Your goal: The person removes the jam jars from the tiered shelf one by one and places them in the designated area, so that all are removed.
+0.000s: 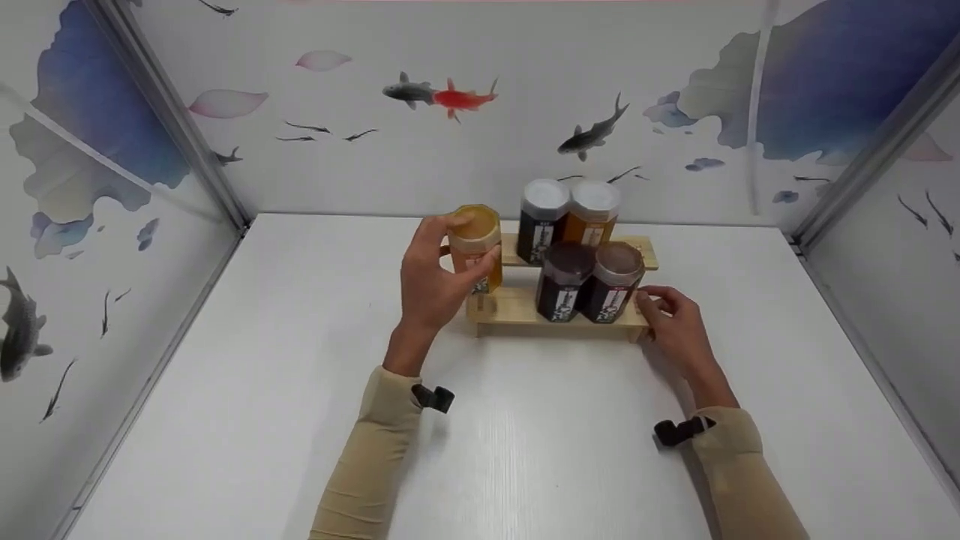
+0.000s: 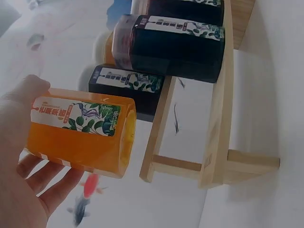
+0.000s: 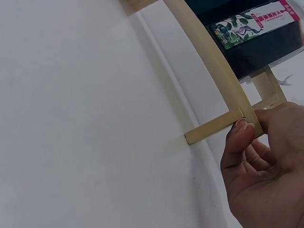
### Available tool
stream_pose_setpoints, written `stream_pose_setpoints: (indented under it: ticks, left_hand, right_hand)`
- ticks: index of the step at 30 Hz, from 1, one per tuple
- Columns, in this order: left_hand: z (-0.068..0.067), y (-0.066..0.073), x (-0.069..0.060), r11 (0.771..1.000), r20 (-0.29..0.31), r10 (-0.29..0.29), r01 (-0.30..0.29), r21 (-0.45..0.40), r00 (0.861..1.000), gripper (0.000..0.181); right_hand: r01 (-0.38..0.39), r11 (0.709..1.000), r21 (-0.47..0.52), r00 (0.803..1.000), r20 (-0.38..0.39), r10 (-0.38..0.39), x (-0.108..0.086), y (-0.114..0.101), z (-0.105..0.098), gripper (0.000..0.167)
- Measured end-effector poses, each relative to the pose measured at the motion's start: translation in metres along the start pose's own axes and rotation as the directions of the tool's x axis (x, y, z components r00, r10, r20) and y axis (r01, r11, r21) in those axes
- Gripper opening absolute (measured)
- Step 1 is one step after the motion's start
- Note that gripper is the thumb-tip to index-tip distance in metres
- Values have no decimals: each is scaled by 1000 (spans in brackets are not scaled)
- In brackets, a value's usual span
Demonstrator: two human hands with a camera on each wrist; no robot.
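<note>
From where I stand, the white bench (image 1: 517,435) fills the lower part of the head view, and a two-step wooden rack (image 1: 504,307) sits on it, right of centre. Four jars stand on the rack: a dark jar (image 1: 541,229) and an amber jar (image 1: 592,225) with white lids on the upper step, and two dark jars below, one (image 1: 564,289) just beside the other (image 1: 611,291). The orange jar (image 2: 88,137) is held up at the rack's left end, near the middle of the head view; in the left wrist view its base looks apart from both planks.

I'd judge it full, so fairly heavy for its size, stiff and smooth, perhaps slippery if damp; glass or plastic, I can't tell. The flat side faces, around the middle, look the surest hold.

The left hand (image 1: 439,277) has its fingers spread to the jar's width, gripping it from opposite sides near the top. The right hand (image 1: 679,322) is at the rack's right end, fingers nearly closed, pinching the corner where plank meets leg. The smallest thing I notice is the orange jar's leafy label (image 2: 78,114).
</note>
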State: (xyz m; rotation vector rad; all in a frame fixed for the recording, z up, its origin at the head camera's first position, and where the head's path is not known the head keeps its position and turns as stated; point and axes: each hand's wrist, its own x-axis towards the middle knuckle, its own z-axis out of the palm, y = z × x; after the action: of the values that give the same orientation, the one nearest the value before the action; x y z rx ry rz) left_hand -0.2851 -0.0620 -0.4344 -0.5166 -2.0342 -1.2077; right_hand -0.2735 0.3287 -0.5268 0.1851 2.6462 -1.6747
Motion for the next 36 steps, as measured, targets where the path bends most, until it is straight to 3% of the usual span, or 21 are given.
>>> stream_pose_setpoints:
  ticks: [6,21,28,34,36]
  left_hand:
    - [-10,-13,4,999,-52,-29,28,-16,998,55]
    - [-12,-46,1,984,-105,-174,170,-53,979,55]
    - [-5,-71,-12,958,-5,-286,286,-25,958,55]
    - [7,-87,-24,945,78,-324,327,-27,943,58]
    - [10,-91,-27,936,119,-344,350,-30,931,62]
  right_hand:
    - [-29,999,-13,999,35,30,3,0,-2,59]
    - [12,999,52,1000,-1,-12,-5,-5,0,63]
    - [-10,998,65,1000,-2,11,-5,-7,1,61]
    - [-11,999,53,1000,-17,12,-5,-7,2,61]
    - [-11,999,54,1000,-22,12,-5,-6,2,61]
